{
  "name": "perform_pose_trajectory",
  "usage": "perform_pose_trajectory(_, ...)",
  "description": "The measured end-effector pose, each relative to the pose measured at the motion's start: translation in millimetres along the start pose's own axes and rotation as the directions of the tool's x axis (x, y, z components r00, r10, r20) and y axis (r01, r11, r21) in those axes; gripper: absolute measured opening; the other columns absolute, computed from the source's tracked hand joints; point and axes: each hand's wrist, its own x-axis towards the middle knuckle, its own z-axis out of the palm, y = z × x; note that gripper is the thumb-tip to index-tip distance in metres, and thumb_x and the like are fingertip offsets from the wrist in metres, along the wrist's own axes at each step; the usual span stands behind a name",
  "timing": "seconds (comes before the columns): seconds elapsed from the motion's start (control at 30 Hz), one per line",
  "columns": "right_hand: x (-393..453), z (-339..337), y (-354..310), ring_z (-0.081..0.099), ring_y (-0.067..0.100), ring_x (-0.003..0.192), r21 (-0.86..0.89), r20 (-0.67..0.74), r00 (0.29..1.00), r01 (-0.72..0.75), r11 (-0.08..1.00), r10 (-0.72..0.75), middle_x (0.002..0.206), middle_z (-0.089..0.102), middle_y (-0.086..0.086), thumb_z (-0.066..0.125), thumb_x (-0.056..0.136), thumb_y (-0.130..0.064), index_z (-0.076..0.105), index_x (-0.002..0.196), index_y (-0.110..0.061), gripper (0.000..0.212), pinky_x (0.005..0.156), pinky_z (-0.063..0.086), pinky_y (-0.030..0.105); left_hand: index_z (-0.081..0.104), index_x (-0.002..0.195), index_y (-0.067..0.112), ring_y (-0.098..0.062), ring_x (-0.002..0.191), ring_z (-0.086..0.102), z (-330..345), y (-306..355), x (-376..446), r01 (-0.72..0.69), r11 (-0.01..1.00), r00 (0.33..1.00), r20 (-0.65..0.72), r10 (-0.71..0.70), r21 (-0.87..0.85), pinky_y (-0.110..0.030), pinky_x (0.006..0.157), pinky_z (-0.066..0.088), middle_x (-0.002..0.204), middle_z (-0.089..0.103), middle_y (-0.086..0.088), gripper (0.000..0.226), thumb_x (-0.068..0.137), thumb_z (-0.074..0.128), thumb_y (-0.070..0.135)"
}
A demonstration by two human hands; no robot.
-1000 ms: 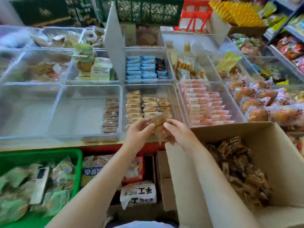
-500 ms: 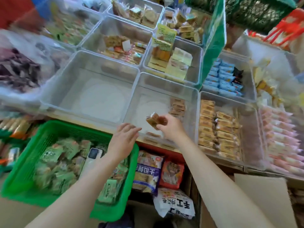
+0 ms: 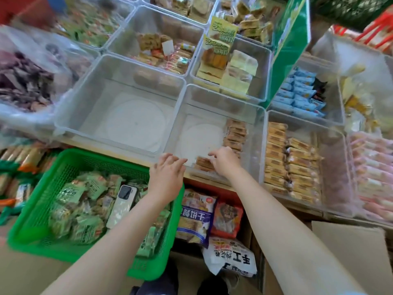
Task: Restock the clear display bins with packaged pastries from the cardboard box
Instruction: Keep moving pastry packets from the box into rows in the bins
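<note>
A: Your right-hand fingers point(image 3: 214, 154) are curled down over a small stack of brown packaged pastries point(image 3: 204, 163) at the near edge of the clear display bin point(image 3: 214, 99) in the middle of the frame. They touch the top packet, but I cannot tell whether they are gripping it or only resting on it.

B: And your left hand point(image 3: 168, 174)?

A: It hangs just left of that stack, over the bin's near left corner, fingers loosely spread and bent, with nothing in it.

B: Where else are the pastries?

A: A column of the same brown packets point(image 3: 235, 135) stands along the right wall of that bin. The bin to its right point(image 3: 331, 167) carries two fuller rows of tan packets point(image 3: 291, 160). The bin to the left point(image 3: 119, 81) shows only its white floor.

B: The cardboard box?

A: Only a flap point(image 3: 348, 248) shows at the lower right of the frame; its contents are out of sight.

B: Anything under your left arm?

A: A green basket point(image 3: 34, 211) at the lower left, full of green-wrapped snacks point(image 3: 85, 209), with a white phone point(image 3: 122, 206) lying on top of them. Between your forearms, below the table edge, sit bagged goods point(image 3: 196, 218).
</note>
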Motion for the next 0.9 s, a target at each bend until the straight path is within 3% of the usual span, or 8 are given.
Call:
perform_pose_trajectory(0.13, -55.6, -27.8, 27.6, 0.060, 0.020, 0.104, 0.298, -0.193, 0.980, 0.113, 0.948, -0.057, 0.115, 0.064, 0.005, 0.052, 0.101, -0.016, 0.072, 0.118, -0.015, 0.026, 0.091, 0.050, 0.035, 0.054, 0.140, 0.025, -0.024, 0.144, 0.033, 7.3, 45.4, -11.9, 0.078, 0.979, 0.996, -0.062, -0.068, 0.186, -0.056, 0.120, 0.013, 0.147, 0.051, -0.002, 0.040, 0.102, 0.042, 0.031)
perform_pose_trajectory(0.23, -125.8, -44.0, 77.1, 0.054, 0.007, 0.085, 0.415, -0.372, 0.928, 0.193, 0.889, -0.027, 0.098, 0.059, -0.006, 0.055, 0.099, -0.015, 0.074, 0.112, -0.014, 0.022, 0.078, 0.043, 0.019, 0.067, 0.124, 0.014, -0.035, 0.130, 0.046, 36.8, 110.5, -30.3, -0.117, 0.988, 0.988, -0.088, 0.127, 0.103, -0.057, 0.114, 0.025, 0.132, 0.061, -0.013, 0.044, 0.091, 0.043, 0.030)
perform_pose_trajectory(0.33, -198.7, -53.6, 151.0, 0.054, 0.005, 0.074, 0.513, -0.518, 0.839, 0.150, 0.845, 0.165, 0.102, 0.059, -0.007, 0.053, 0.100, -0.015, 0.068, 0.121, -0.019, 0.027, 0.070, 0.044, 0.014, 0.065, 0.123, 0.007, -0.032, 0.122, 0.045, 78.9, 197.5, -59.7, -0.274, 0.954, 0.961, 0.002, 0.277, -0.124, -0.043, 0.104, 0.036, 0.123, 0.060, -0.012, 0.039, 0.095, 0.045, 0.025)
perform_pose_trajectory(0.43, -262.5, -58.2, 244.0, 0.060, 0.014, 0.084, 0.628, -0.554, 0.708, 0.011, 0.778, 0.437, 0.113, 0.058, -0.002, 0.051, 0.100, -0.015, 0.058, 0.132, -0.022, 0.033, 0.079, 0.053, 0.031, 0.059, 0.130, 0.008, -0.026, 0.128, 0.039, 122.1, 284.6, -99.2, -0.368, 0.906, 0.917, 0.083, 0.391, -0.208, -0.038, 0.102, 0.038, 0.129, 0.054, -0.010, 0.033, 0.099, 0.053, 0.018)
perform_pose_trajectory(0.63, -346.4, -31.7, 423.1, 0.054, 0.028, 0.124, 0.451, 0.027, 0.777, -0.571, 0.686, 0.629, 0.141, 0.054, 0.008, 0.049, 0.103, -0.035, 0.050, 0.141, -0.014, 0.044, 0.100, 0.046, 0.036, 0.075, 0.106, 0.015, -0.032, 0.113, 0.056, 204.4, 409.2, -167.5, -0.740, 0.664, 0.663, 0.049, 0.747, -0.109, -0.051, 0.103, 0.041, 0.114, 0.066, -0.007, 0.028, 0.088, 0.057, 0.025)
perform_pose_trajectory(0.8, -364.3, 10.7, 502.9, 0.057, 0.025, 0.082, 0.158, 0.382, 0.740, -0.642, 0.750, 0.553, 0.100, 0.060, 0.011, 0.044, 0.101, -0.032, 0.064, 0.103, -0.011, 0.029, 0.073, 0.045, 0.034, 0.077, 0.093, 0.023, -0.019, 0.091, 0.064, 235.5, 444.3, -187.2, -0.763, 0.624, 0.645, 0.139, 0.751, 0.169, -0.039, 0.100, 0.037, 0.091, 0.072, 0.004, 0.031, 0.095, 0.047, 0.032)
perform_pose_trajectory(0.83, -361.4, 18.5, 515.0, 0.058, 0.028, 0.100, 0.134, 0.424, 0.718, -0.653, 0.746, 0.552, 0.119, 0.058, 0.015, 0.043, 0.103, -0.028, 0.062, 0.120, -0.014, 0.029, 0.082, 0.047, 0.036, 0.077, 0.092, 0.025, -0.016, 0.085, 0.065, 235.6, 447.0, -187.6, -0.742, 0.643, 0.669, 0.147, 0.728, 0.190, -0.037, 0.096, 0.038, 0.087, 0.073, 0.006, 0.029, 0.096, 0.049, 0.032)
perform_pose_trajectory(0.9, -351.2, 37.7, 533.7, 0.031, 0.036, 0.144, 0.074, 0.465, 0.669, -0.682, 0.727, 0.580, 0.162, 0.017, 0.020, 0.044, 0.103, -0.020, 0.032, 0.156, -0.017, 0.054, 0.109, 0.039, 0.044, 0.077, 0.092, 0.025, -0.016, 0.081, 0.066, 235.2, 448.9, -187.4, -0.711, 0.675, 0.701, 0.129, 0.701, 0.198, -0.037, 0.092, 0.039, 0.084, 0.074, 0.007, 0.024, 0.095, 0.054, 0.031)
